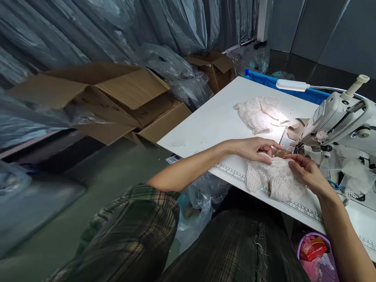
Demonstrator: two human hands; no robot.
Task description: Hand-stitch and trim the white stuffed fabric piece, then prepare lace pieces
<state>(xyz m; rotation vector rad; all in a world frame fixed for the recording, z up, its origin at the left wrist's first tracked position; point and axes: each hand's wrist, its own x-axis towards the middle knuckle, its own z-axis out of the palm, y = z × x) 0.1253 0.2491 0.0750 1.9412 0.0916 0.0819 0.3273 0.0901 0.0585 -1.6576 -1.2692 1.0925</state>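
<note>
A cream knitted lace piece lies on the white sewing table, hanging over its ruled front edge. My left hand presses flat on the piece's upper left edge, fingers pointing at the needle area. My right hand rests on its right side, fingertips pinching the fabric edge close to the presser foot of the white sewing machine. A small tan label sits between my fingertips at the needle plate.
A second lace piece lies farther back under the machine's lamp. Open cardboard boxes and plastic sheeting stand left of the table. A purple bin with scraps sits below the table's edge. A plastic bag hangs by my knees.
</note>
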